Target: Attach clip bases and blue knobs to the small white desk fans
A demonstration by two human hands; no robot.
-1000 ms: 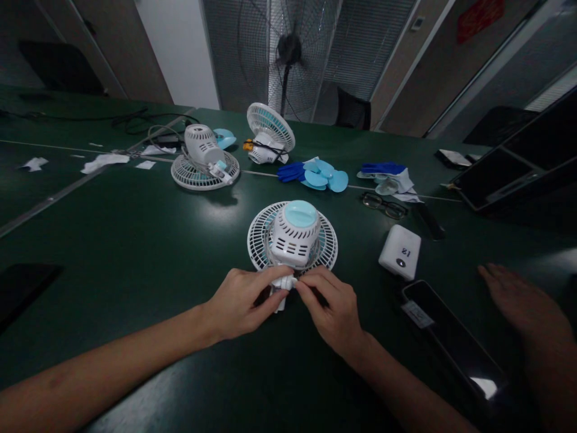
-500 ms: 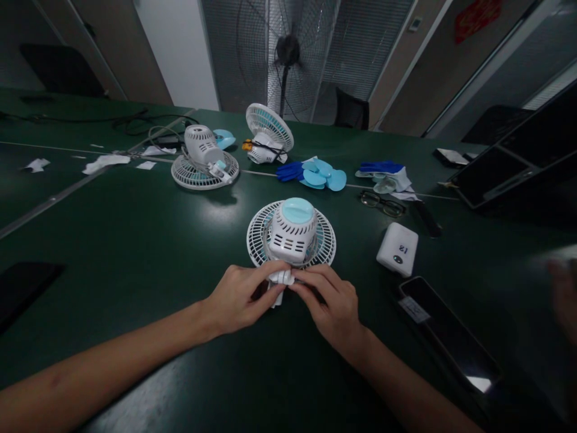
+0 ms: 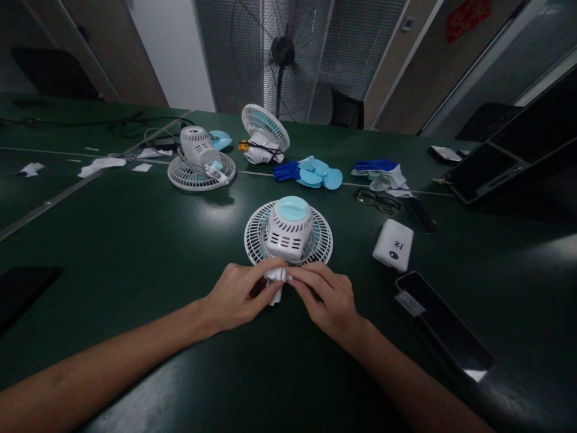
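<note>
A small white fan [image 3: 288, 236] lies grille-down in front of me, its vented motor housing with a light blue cap facing up. From its near side a white clip-like part [image 3: 276, 275] sticks out toward me. My left hand [image 3: 246, 293] pinches this part from the left between thumb and fingers. From the right, my right hand [image 3: 328, 299] has its thumb and fingertips closed at the part's right end, where a tiny white bit shows. The fingers hide much of the part, so its exact shape is unclear.
Two more small fans [image 3: 201, 174] [image 3: 265, 135] stand farther back. Beside them lie light blue fan blades [image 3: 320, 174], blue-and-white gloves [image 3: 383, 174] and glasses [image 3: 377, 201]. To my right are a white power bank [image 3: 393, 245] and a phone [image 3: 444, 325]; paper scraps [image 3: 101, 165] lie left.
My hands keep their grip on the white part, with only slight finger movement. The view has shifted a little. Another person's hand at the right edge has gone out of view.
</note>
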